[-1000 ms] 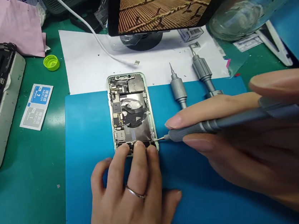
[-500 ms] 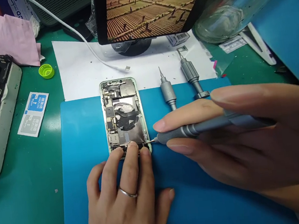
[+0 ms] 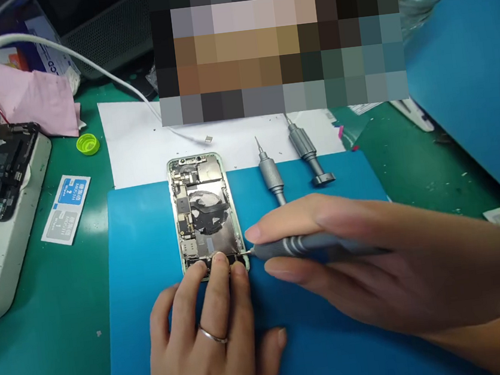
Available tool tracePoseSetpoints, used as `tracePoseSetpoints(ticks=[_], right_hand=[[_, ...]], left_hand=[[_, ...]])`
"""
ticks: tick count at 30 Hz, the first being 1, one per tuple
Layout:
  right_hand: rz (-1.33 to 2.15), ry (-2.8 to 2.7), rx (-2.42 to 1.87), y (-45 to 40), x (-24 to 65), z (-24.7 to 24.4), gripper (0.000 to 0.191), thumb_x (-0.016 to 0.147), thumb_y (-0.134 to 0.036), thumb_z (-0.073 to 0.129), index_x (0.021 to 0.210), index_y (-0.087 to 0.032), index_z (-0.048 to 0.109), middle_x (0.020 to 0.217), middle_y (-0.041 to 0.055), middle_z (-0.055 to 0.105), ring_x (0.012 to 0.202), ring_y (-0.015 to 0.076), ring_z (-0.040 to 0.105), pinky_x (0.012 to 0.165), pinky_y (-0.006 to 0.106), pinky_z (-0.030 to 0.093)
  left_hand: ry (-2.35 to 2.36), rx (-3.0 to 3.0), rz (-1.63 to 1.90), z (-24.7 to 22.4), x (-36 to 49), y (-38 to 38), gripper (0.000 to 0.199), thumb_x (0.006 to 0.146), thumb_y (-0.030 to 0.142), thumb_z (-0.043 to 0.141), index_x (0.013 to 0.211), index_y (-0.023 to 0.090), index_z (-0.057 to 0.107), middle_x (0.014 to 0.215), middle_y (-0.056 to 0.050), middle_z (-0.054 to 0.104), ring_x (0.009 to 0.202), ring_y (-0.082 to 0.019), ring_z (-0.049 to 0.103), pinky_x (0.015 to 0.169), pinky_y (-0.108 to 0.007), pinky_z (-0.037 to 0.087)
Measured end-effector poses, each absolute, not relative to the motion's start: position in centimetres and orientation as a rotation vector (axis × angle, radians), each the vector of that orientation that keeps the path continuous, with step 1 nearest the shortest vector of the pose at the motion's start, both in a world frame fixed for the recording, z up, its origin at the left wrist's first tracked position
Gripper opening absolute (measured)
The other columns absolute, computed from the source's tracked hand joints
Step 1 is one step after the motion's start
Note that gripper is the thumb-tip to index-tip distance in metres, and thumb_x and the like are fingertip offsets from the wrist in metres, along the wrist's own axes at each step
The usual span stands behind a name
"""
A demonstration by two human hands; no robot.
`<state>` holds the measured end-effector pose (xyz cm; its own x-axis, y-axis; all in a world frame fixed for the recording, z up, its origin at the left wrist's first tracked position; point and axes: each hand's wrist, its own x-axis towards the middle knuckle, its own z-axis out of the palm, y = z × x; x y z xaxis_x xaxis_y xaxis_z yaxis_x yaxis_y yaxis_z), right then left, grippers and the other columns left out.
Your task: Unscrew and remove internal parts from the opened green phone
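Observation:
An opened phone housing [image 3: 229,205] with bare inner parts lies on the blue mat [image 3: 143,242]. Across its lower end rest the fingertips of my left hand [image 3: 212,330], fingers spread and thumb out to the right, a ring on one finger. My right hand [image 3: 376,263] grips a grey screwdriver [image 3: 293,247] lying almost level between thumb and fingers. Its thin tip meets the lower right edge of the housing. Two more grey screwdrivers, a slim one [image 3: 270,173] and a thicker one [image 3: 306,148], lie above my right hand.
White paper [image 3: 134,146] lies behind the mat, with a white cable [image 3: 81,54] reaching over it. To the left are a green cap [image 3: 88,144], a wipe packet [image 3: 66,209] and a white box [image 3: 18,256] bearing phone parts. A pixelated block covers the top centre.
The view has shifted, so most things sit lower in the picture. My right thumb and fingers have changed position around the screwdriver. My left hand stays on the housing.

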<state>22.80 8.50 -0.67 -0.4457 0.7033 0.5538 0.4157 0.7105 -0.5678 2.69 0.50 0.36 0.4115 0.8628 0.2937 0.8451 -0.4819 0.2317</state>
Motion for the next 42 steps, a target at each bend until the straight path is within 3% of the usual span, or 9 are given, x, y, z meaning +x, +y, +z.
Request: tracePoseSetpoints(ticks=[5, 10, 19, 26, 33, 39, 42], right_hand=[[0.507, -2.116, -0.706, 9.2, 22.2, 0.7, 0.067, 0.095, -0.005, 0.056, 0.156, -0.022, 0.034, 0.086, 0.0023, 0.074, 0.082, 0.0161, 0.075, 0.073, 0.027, 0.065], [0.573, -2.087, -0.659, 9.2, 22.0, 1.0, 0.080, 0.090, 0.002, 0.053, 0.162, -0.023, 0.027, 0.083, 0.0015, 0.073, 0.083, 0.0170, 0.074, 0.076, 0.031, 0.064], [0.440, -2.118, -0.650, 9.6, 21.6, 1.2, 0.074, 0.090, 0.000, 0.059, 0.157, -0.021, 0.037, 0.097, 0.0036, 0.075, 0.088, 0.0138, 0.070, 0.078, 0.027, 0.061], [0.550, -2.108, -0.575, 9.5, 21.9, 1.1, 0.078, 0.089, 0.004, 0.053, 0.160, -0.018, 0.030, 0.092, 0.0035, 0.071, 0.092, 0.0152, 0.069, 0.087, 0.032, 0.060], [0.430, -2.049, -0.606, 9.3, 21.6, 0.6, 0.051, 0.093, -0.002, 0.056, 0.140, -0.018, 0.048, 0.100, 0.0033, 0.069, 0.093, 0.0118, 0.066, 0.086, 0.027, 0.057], [0.533, -2.091, -0.560, 9.3, 21.9, 1.0, 0.065, 0.088, 0.005, 0.051, 0.149, -0.016, 0.043, 0.106, 0.0058, 0.072, 0.101, 0.0124, 0.068, 0.093, 0.029, 0.058], [0.493, -2.112, -0.586, 9.4, 21.9, 1.1, 0.059, 0.090, 0.004, 0.053, 0.144, -0.017, 0.046, 0.099, 0.0043, 0.072, 0.095, 0.0116, 0.068, 0.089, 0.027, 0.058]], left_hand=[[1.551, 2.635, 0.656, -0.2, 2.4, 0.7, 0.039, 0.104, 0.037, 0.055, 0.132, 0.011, 0.065, 0.136, -0.012, 0.068, 0.128, -0.030, 0.056, 0.103, -0.043, 0.040], [1.502, 2.672, 0.644, -0.3, 2.4, 0.8, 0.042, 0.103, 0.036, 0.057, 0.133, 0.007, 0.062, 0.135, -0.016, 0.064, 0.130, -0.031, 0.054, 0.109, -0.042, 0.041], [1.526, 2.685, 0.660, -0.4, 2.6, 0.8, 0.041, 0.104, 0.036, 0.055, 0.132, 0.008, 0.063, 0.133, -0.017, 0.065, 0.129, -0.032, 0.055, 0.107, -0.043, 0.042], [1.540, 2.662, 0.689, -0.5, 2.8, 0.7, 0.042, 0.105, 0.037, 0.052, 0.133, 0.006, 0.062, 0.133, -0.017, 0.065, 0.130, -0.032, 0.054, 0.106, -0.044, 0.041], [1.509, 2.674, 0.664, -0.6, 2.7, 0.8, 0.044, 0.104, 0.038, 0.054, 0.136, 0.007, 0.061, 0.136, -0.016, 0.064, 0.129, -0.032, 0.054, 0.105, -0.044, 0.042], [1.516, 2.682, 0.647, -0.5, 2.5, 0.8, 0.044, 0.104, 0.039, 0.055, 0.135, 0.010, 0.062, 0.137, -0.016, 0.065, 0.130, -0.033, 0.054, 0.105, -0.044, 0.041], [1.522, 2.681, 0.642, -0.4, 2.6, 0.7, 0.043, 0.104, 0.038, 0.055, 0.135, 0.010, 0.063, 0.136, -0.015, 0.066, 0.129, -0.032, 0.054, 0.106, -0.044, 0.041]])
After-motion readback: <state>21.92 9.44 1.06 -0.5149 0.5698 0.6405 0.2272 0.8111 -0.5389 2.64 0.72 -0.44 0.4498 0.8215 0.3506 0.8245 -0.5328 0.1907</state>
